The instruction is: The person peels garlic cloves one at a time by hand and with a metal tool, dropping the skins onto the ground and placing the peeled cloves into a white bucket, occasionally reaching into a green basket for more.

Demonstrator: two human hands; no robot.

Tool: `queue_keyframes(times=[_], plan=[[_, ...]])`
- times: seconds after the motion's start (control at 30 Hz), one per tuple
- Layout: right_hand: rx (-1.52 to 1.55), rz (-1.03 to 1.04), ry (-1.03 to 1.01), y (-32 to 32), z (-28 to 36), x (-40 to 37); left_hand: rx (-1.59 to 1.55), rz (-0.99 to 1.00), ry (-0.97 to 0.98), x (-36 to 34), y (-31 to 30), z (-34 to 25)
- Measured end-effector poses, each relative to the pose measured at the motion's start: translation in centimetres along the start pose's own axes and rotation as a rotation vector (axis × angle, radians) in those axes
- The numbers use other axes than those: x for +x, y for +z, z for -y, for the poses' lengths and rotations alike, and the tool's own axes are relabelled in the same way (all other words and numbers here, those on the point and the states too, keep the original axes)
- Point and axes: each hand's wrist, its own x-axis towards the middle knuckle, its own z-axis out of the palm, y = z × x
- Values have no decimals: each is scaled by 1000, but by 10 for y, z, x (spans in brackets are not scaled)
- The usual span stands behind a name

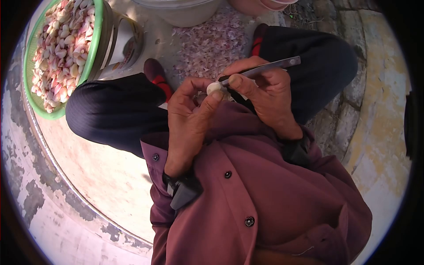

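Between the left thumb and forefinger: one garlic clove [214, 87], pale, rounded, small; left hand [190, 112] closed in a pinch. Between the right thumb and forefinger: one slim metal knife [265, 67]; right hand [270, 95] closed around it, its lower fingers partly hidden. Beyond both sets of fingertips, on the ground: garlic skins [212, 48], loose. Forward and left of the left fingers: green-rimmed basket [95, 44], heaped with unpeeled-looking cloves [59, 48].

Handling, as I judged it remotely: clove light, firm, probably slick where bare, easily bruised or nicked; best held by its flanks, with the knife-facing side free. Knife stiff, light, best pinched along its flat faces.

Orientation: I read the knife's long axis as running from beside the clove forward and rightward, riveted end outward past the right fingers. Clove's long axis: foreshortened; I could not tell.
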Motion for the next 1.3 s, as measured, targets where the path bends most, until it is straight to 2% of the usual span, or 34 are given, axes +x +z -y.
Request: queue_keyframes(times=[0.07,0.2,0.23,0.3,0.37,0.43,0.6,0.8,0.9,0.97,1.0,1.07,1.1,1.17,1.2,1.23,1.3], plan=[[43,-6,96,2,5,0,70,4,47,1,-5,4],[-56,6,50,-2,-5,2,292,65,146,-4,-8,5],[-39,9,107,-4,-5,1,291,65,144,-4,-7,6],[-20,17,163,-5,-5,2,140,52,85,-2,-5,5],[-8,-45,29,-4,-9,3,79,50,85,2,-4,8],[-9,-41,31,-4,-6,3,18,48,87,3,-3,7],[10,-31,61,-3,-5,2,-76,63,-87,4,-6,5],[-42,-173,33,-19,-10,12,-61,46,-22,3,3,0],[-1,-210,22,-25,-10,13,-11,64,5,2,0,-1],[196,-174,95,-25,-6,9,-48,73,5,3,-2,-3],[194,-175,94,-29,-9,10,-86,80,5,3,-2,-4],[446,-116,147,-38,-18,12,-83,87,24,3,-2,-3],[447,-115,147,-37,-17,11,-78,92,42,3,-3,-2],[-516,39,-4,-29,-13,9,4,71,45,2,-4,1],[-186,35,40,-22,-9,5,85,52,45,3,-5,3],[-185,33,41,-16,-8,2,85,52,44,3,-6,5],[-78,128,-129,-10,-6,-1,147,3,53,3,-6,6]])
